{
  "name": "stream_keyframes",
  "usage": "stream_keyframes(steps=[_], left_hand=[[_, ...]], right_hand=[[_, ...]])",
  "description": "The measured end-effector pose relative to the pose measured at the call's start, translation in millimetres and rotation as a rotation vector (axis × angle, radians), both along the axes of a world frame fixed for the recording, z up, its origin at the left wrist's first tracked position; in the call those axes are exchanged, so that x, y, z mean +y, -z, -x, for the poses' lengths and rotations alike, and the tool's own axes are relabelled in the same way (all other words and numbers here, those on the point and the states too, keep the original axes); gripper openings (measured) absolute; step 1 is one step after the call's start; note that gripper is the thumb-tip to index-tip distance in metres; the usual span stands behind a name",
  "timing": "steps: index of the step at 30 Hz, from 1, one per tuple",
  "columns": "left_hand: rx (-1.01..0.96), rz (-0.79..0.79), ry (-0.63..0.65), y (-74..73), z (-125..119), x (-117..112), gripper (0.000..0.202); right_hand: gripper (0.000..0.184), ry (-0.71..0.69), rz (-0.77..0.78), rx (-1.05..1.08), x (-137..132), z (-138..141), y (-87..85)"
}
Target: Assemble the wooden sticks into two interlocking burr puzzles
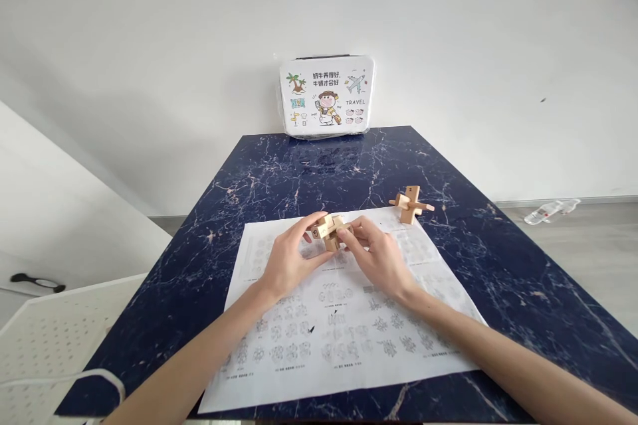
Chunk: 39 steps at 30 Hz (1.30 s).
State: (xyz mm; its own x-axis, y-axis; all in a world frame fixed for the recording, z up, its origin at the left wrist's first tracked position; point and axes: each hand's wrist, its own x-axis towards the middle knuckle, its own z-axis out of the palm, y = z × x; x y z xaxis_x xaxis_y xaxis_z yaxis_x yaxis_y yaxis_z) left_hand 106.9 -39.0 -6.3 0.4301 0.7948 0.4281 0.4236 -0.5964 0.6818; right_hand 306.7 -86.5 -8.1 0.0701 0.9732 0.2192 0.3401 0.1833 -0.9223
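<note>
Between my two hands is a wooden burr puzzle (329, 231) of light interlocking bars, with dark numbers on some ends. My left hand (292, 255) grips its left side, thumb below and fingers above. On its right side, my right hand (376, 254) is closed, with the thumb pressed on a bar; some of its fingers are hidden. Beneath both hands lies a white instruction sheet (279, 382) printed with small puzzle diagrams. A second wooden puzzle (409, 204), cross-shaped and marked 2, stands at the sheet's far right corner.
A white case with cartoon prints (327, 96) leans against the wall at the back of the dark blue marbled table (299, 172). To the left is a white perforated surface (54, 339) with a white cable (100, 374). A clear plastic bottle (551, 211) lies on the floor at right.
</note>
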Motion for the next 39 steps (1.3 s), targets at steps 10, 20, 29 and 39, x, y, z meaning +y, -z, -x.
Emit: stream_keyframes(steps=[10, 20, 29, 39], left_hand=[[-0.001, -0.103, 0.028, 4.2, 0.5, 1.2, 0.067], [-0.014, -0.107, 0.014, -2.1, -3.9, -3.4, 0.065], [-0.024, -0.096, 0.024, -2.4, -3.5, -4.1, 0.066], [-0.026, -0.081, 0.012, 0.7, -3.3, -5.3, 0.067]], right_hand=[[0.04, 0.016, 0.015, 0.01, -3.1, 3.7, 3.5], [0.04, 0.016, -0.016, 0.023, -3.7, 3.6, 0.6], [0.037, 0.023, -0.065, -0.063, -2.0, 1.7, 4.4], [0.036, 0.05, -0.05, -0.094, -2.1, 0.2, 4.4]])
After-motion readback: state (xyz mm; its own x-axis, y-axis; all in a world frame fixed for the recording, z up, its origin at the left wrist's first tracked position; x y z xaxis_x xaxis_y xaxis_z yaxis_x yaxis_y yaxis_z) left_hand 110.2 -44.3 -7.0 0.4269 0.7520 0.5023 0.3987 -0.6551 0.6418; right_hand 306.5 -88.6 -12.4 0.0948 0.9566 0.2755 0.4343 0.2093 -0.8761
